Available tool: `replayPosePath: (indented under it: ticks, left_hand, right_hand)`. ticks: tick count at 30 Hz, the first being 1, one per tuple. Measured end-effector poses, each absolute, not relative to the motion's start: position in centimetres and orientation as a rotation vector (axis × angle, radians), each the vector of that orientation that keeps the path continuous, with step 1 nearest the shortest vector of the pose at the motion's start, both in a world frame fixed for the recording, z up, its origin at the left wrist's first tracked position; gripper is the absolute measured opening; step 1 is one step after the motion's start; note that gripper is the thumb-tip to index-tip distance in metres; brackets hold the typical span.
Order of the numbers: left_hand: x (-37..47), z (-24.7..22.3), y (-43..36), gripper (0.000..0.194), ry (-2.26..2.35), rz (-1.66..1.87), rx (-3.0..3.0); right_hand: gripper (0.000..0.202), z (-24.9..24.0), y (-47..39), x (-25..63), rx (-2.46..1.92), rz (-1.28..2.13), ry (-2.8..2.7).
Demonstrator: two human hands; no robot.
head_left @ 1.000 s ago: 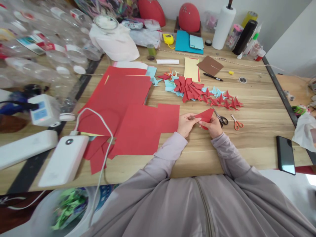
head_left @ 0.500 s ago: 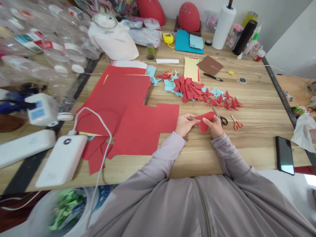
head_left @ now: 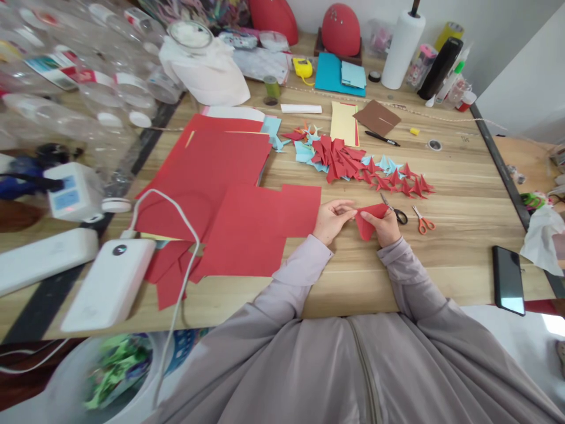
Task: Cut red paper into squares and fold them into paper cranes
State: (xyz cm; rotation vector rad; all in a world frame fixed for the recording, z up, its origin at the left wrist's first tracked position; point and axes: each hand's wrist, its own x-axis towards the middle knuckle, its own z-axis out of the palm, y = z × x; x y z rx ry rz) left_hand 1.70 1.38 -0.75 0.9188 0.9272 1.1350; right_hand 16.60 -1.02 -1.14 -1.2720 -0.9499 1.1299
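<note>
folded red paper (head_left: 368,219) pinched between left hand (head_left: 332,219) and right hand (head_left: 386,227)

No lettering is coming through clearly enough to read. The labels on the clear plastic bottles (head_left: 66,65) are showing only red and blue blurs, the small white device (head_left: 70,197) is showing a blue panel with no legible figures, and the white power bank (head_left: 108,285) is bearing just a dark round mark.
</note>
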Motion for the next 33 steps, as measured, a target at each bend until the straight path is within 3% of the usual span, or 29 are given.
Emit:
replayPosePath:
  ticks: [26, 33]
  left_hand:
    - [1.61, -0.82, 1.20, 0.023, 1.007, 1.132, 1.132]
    - [1.65, -0.61, 1.22, 0.031, 1.007, 1.137, 1.025]
  right_hand:
    - [0.030, -1.01, -1.24, 16.69, -1.275, 1.234, -0.999]
    - [0.029, -1.38, -0.95, 17.07, -1.251, 1.193, -0.927]
